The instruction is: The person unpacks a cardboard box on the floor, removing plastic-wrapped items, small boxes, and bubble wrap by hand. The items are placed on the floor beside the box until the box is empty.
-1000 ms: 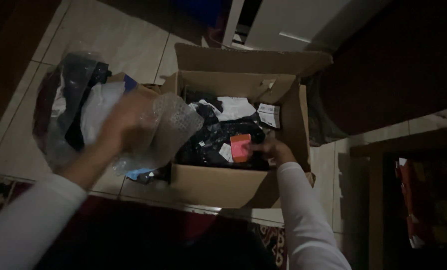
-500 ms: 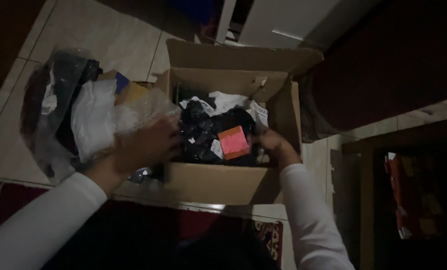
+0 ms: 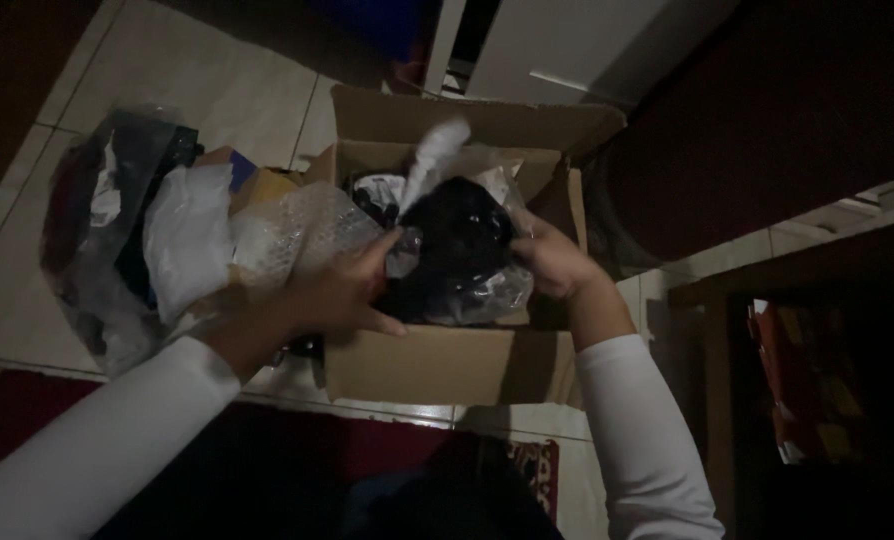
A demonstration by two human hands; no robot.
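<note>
Landmark: the open cardboard box (image 3: 437, 365) on the tiled floor (image 3: 247, 90).
Bundle: a dark item in a clear plastic bag (image 3: 457, 250), raised just above the box's opening.
Left hand (image 3: 342, 290): my fingers are clamped on the bundle's left side, over the box's left wall.
Right hand (image 3: 552, 262): I grip the bundle's right side, by the box's right wall.
Beside the box, left: bubble wrap (image 3: 302, 230) and a heap of plastic bags (image 3: 157, 230).

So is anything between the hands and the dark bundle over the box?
Nothing visible. The left hand and right hand both already grip the plastic-wrapped dark bundle from either side, above the open box. Bubble wrap lies to the left, clear of the grip.
</note>
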